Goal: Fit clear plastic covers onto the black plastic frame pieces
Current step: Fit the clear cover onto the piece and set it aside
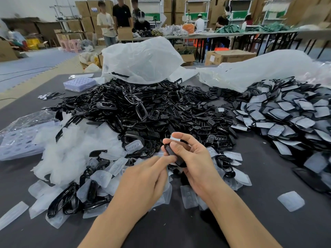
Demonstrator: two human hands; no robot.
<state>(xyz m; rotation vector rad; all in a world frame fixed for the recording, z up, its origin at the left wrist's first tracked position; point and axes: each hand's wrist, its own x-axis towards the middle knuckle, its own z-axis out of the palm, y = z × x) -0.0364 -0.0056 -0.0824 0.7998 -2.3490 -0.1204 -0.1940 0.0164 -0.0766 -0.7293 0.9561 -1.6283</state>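
Note:
My right hand [192, 158] grips a black frame piece [172, 152] with a bit of clear cover showing at its top, thumb and fingers curled round it above the table's near middle. My left hand [148, 178] reaches in from below left, its fingertips pinching the lower edge of the same piece. Loose clear plastic covers [102, 178] and a few black frames [64, 201] lie scattered under and left of my hands. A big heap of black frame pieces [143, 111] fills the middle of the dark table [179, 230].
Covered pieces are stacked in a pile [290, 119] at the right. Purple trays [16, 142] lie at the left, another tray [79, 84] farther back. White plastic bags [141, 59] stand behind the heap. A single cover [291, 201] lies at the near right. People work at tables behind.

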